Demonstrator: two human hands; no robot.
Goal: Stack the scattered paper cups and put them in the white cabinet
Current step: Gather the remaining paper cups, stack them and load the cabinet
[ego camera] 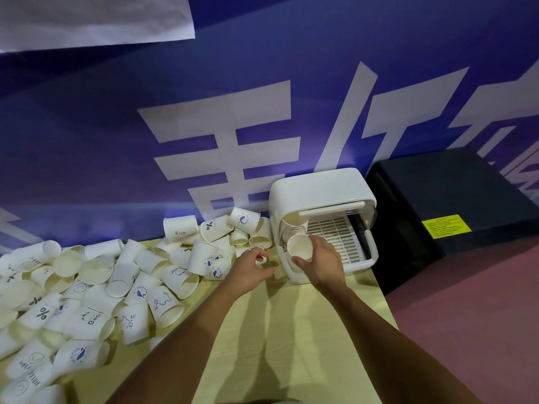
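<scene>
Presently: right hand (pixel 319 263) gripped a paper cup (pixel 299 245) at the white cabinet (pixel 320 188) mouth — left hand (pixel 250 271) curled round another cup (pixel 261 259) beside the pile (pixel 116 281) on the counter (pixel 306 330).

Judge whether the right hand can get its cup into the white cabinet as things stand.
Probably yes. The right hand holds the cup at the open front of the white cabinet; its door is raised and the slatted tray looks free.

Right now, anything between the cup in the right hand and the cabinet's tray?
No. The cabinet has its door raised; the cup in the right hand is at the opening. A cup stack stands inside left; the tray beside it is bare.
</scene>
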